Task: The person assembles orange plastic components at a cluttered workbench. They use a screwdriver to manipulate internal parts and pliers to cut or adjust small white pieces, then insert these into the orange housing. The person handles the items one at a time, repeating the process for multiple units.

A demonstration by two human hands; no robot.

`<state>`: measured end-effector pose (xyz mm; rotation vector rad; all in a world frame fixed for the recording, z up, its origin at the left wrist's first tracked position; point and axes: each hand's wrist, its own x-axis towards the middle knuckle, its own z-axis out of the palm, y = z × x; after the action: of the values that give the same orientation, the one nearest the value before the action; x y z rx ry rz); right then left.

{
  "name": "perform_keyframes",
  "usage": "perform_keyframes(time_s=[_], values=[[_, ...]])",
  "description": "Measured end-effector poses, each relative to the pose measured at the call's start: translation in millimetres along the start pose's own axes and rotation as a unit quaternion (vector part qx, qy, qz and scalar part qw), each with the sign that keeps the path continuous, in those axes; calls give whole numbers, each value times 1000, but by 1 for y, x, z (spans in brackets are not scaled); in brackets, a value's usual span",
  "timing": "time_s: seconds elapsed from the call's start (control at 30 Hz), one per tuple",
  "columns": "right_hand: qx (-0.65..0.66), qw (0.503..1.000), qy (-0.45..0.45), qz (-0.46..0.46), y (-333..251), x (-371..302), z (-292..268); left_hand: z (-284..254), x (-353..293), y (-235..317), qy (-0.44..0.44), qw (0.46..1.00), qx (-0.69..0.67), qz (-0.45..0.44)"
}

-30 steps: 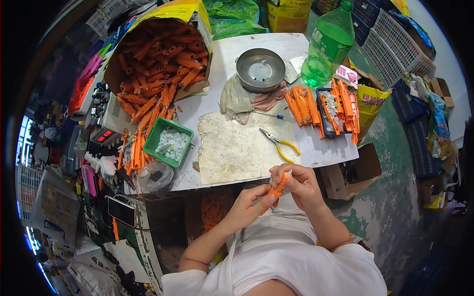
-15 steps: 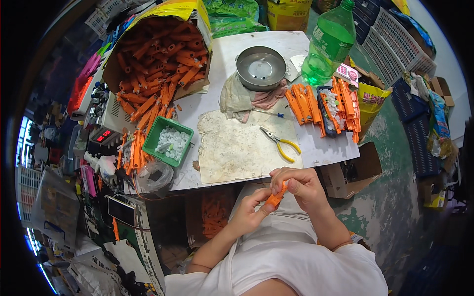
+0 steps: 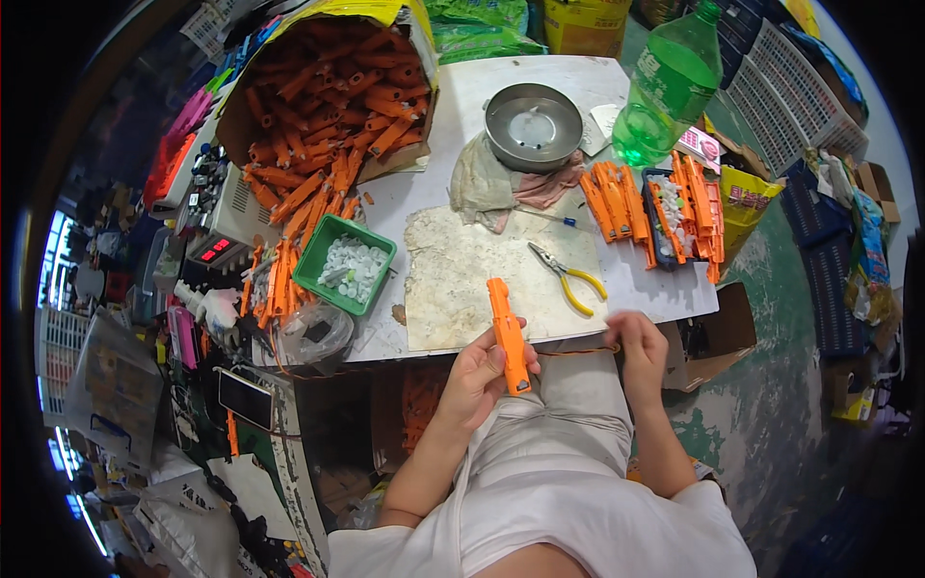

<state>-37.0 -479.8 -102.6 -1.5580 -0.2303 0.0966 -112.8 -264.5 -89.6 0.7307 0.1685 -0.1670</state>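
Observation:
My left hand [image 3: 479, 378] grips a long orange plastic part [image 3: 509, 337], held upright over the table's front edge. The part has notches and a dark end at the bottom. To its right, my right hand [image 3: 639, 349] is apart from it at the table edge, with its fingers curled together; whatever they hold, if anything, is hidden. Beyond the right hand lie pliers [image 3: 568, 279] with yellow handles, their jaws pointing up and left. Under them is a stained pale sheet [image 3: 453, 289]. A green tray [image 3: 306, 273] of small whitish pieces stands to the left.
A large carton [image 3: 432, 39] spills orange parts at the back left. A metal bowl [image 3: 564, 154] rests on a rag [image 3: 477, 188]. Farther right are a green bottle [image 3: 670, 82], more orange parts [image 3: 609, 202] and a dark blue tray [image 3: 665, 255]. A phone [image 3: 247, 399] sits at lower left.
My hands were together on the orange part over my lap. Now the left hand alone holds it upright, and the right hand has let go and moved right. The whole view has shifted slightly.

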Motion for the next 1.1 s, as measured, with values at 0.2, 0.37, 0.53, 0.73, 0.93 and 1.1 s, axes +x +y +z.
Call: perform_keyframes(time_s=[0.2,0.37,0.53,0.73,0.93,1.1], values=[[-152,975,134,87,111,-42,-51,-13,9,-8,5,998,6,67],[-86,936,206,271,216,-22,-70,-7,10,-7,-20,996,34,79],[60,922,245,293,260,-1,-60,-1,1,-7,16,993,69,90],[483,793,243,279,253,-14,-93,-6,-4,-6,24,988,105,107],[269,934,112,206,80,-43,-50,-5,6,-7,83,984,109,113],[-256,949,-39,-181,-2,-28,18,12,15,-14,78,984,119,110]])
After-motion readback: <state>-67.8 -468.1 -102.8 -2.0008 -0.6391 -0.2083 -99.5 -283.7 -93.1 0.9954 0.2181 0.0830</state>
